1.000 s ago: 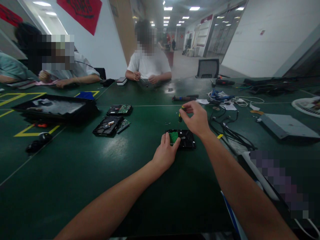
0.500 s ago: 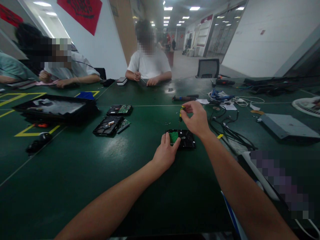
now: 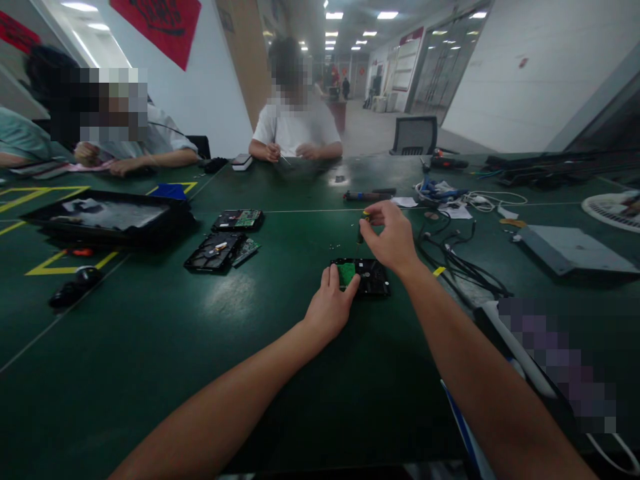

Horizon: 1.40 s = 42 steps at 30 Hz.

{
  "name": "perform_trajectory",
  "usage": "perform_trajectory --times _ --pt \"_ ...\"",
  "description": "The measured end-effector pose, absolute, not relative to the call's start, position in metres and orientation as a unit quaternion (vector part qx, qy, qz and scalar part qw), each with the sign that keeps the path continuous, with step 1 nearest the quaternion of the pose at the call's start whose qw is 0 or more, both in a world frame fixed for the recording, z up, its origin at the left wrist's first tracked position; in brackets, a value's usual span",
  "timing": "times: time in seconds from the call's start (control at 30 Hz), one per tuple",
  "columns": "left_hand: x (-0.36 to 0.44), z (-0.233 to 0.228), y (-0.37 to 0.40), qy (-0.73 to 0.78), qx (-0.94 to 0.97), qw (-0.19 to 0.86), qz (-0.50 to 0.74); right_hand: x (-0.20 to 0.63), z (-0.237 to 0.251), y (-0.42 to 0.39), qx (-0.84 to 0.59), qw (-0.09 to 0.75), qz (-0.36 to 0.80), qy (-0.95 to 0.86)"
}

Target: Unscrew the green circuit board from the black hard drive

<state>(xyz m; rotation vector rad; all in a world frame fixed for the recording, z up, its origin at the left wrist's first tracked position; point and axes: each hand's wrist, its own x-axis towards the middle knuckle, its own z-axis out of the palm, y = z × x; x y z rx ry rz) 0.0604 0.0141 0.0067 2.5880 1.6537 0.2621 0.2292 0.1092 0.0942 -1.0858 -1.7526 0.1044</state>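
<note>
A black hard drive (image 3: 371, 279) with a green circuit board (image 3: 347, 273) lies on the green table (image 3: 150, 347) in front of me. My left hand (image 3: 331, 305) rests on its near left corner, thumb and fingers touching the board. Just above and behind the drive, my right hand (image 3: 391, 237) pinches the top of a small yellow and black screwdriver (image 3: 361, 229), held upright with its tip pointing down at the drive.
Two more opened drives (image 3: 216, 251) (image 3: 239, 219) lie to the left, beside a black tray (image 3: 105, 217). Black cables (image 3: 457, 263) run at the right, near a grey flat case (image 3: 570, 248). Three other people sit at the far side. A screwdriver (image 3: 367, 195) lies beyond.
My right hand has shifted slightly with the screwdriver, turning it between the fingers. My left hand stays on the drive. The view has dipped a little.
</note>
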Motion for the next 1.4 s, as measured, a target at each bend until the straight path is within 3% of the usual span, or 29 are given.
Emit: perform_trajectory --times 1.4 --pt "0.0602 0.0049 0.0155 0.537 0.84 0.026 0.074 0.2341 0.095 0.1125 -0.447 0.471 0.088 -0.755"
